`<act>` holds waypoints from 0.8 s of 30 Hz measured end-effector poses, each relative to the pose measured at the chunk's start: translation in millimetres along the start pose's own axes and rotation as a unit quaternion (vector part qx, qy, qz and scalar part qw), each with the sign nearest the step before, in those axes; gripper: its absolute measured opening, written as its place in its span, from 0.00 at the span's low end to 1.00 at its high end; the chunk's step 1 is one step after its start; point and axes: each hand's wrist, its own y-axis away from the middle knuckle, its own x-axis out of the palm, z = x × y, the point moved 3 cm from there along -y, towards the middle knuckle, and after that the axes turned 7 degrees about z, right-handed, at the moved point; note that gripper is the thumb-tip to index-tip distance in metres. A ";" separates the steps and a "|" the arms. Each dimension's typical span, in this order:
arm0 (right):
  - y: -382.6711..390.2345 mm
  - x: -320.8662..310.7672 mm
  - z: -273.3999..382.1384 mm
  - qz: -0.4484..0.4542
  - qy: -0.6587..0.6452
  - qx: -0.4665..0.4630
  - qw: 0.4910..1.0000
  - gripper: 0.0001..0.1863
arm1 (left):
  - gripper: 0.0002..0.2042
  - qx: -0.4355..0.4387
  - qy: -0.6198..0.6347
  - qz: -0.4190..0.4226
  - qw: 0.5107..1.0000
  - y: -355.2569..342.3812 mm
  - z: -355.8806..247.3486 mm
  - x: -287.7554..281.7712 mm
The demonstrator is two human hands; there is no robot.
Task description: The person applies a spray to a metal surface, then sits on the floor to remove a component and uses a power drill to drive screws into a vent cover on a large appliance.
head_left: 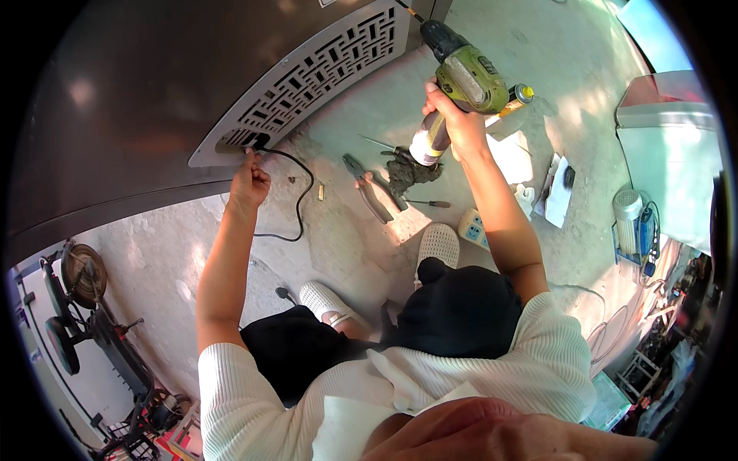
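Right hand (453,115) grips the green drill (465,73); left hand (250,180) pinches the black cable (304,192) at the grille (307,77).

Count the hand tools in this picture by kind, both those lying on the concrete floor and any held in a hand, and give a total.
Green-and-black cordless drill, held in the right hand: 1
Grey-handled pliers on the concrete floor: 1
Thin screwdrivers, one by the drill's base, one red-handled: 2
Total: 4

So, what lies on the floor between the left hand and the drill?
In the head view, between the left hand and the drill: a black cable, pliers and a screwdriver.
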 end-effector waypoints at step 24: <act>112.8 54.2 -35.0 0.282 0.129 0.073 0.948 0.12 | 0.12 -0.027 -0.162 0.289 0.943 94.2 10.7 86.2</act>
